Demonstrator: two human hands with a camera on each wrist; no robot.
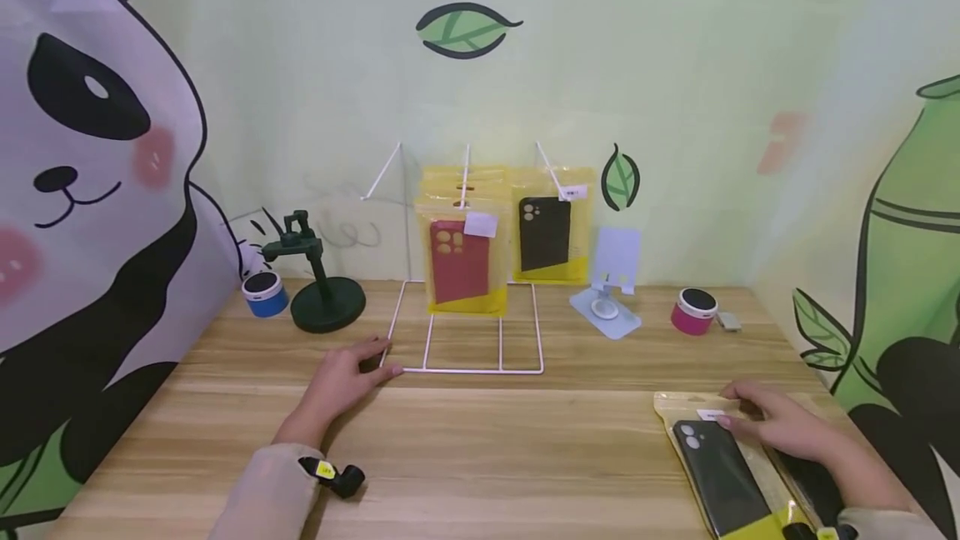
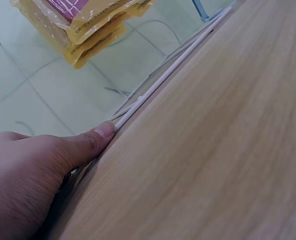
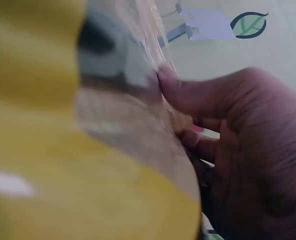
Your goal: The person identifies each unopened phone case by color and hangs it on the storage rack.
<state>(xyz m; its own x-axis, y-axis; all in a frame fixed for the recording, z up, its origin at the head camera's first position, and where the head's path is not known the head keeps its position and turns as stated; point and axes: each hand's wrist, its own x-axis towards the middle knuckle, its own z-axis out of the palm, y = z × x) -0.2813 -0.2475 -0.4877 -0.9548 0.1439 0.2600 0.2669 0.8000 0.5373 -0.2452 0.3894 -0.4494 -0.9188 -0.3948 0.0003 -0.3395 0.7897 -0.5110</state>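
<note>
Surface: wood-grain; bare room between rack and right-hand pouches, these lying near the right edge.

White wire rack: at back; part-filled by appearance.

Dark-case pouches: front right, unhung; seemingly the remainder.

Red-case pouch: hung foremost on middle prong.

Black-case pouch: hung from right prong.

Dark stand, pale stand: flanking the rack, narrowing side room.

Right hand: pinching a dark-case pouch's edge.

Left hand: gripping the rack's front left corner.

Left prong: bare, available.
</note>
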